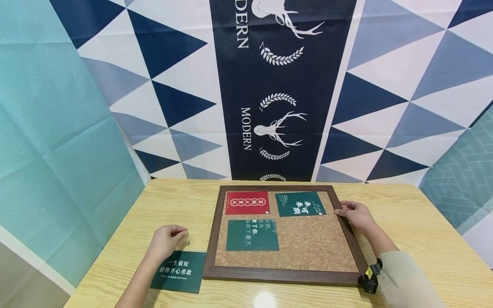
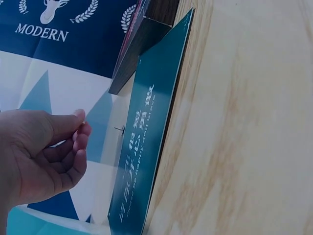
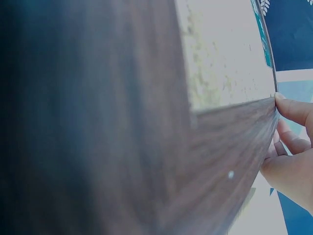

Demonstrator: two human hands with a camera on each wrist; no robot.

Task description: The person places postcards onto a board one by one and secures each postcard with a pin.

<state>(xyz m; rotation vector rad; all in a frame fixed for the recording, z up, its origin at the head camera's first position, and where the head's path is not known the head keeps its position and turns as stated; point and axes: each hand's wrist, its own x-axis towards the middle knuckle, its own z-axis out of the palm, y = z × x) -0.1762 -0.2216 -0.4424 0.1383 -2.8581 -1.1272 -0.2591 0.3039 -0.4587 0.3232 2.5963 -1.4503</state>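
Note:
My left hand [image 1: 166,242] is over the left of the table, thumb and index finger pinched together. In the left wrist view a tiny pale thing [image 2: 83,123] shows between those fingertips, mostly hidden. Close by, a push pin [image 2: 122,129] lies on the table, its needle sticking out sideways. Below this hand is a dark green card [image 1: 181,272] with white writing, partly covered by the forearm. My right hand [image 1: 357,217] grips the right edge of a framed cork board [image 1: 308,248], thumb on the brown frame [image 3: 230,142] and fingers at its outer side.
On the cork lie a red card [image 1: 246,202] at upper left, a green card [image 1: 298,204] at upper right and another green card [image 1: 252,236] below the red one. A patterned cloth [image 1: 275,94] hangs behind the wooden table [image 1: 408,222].

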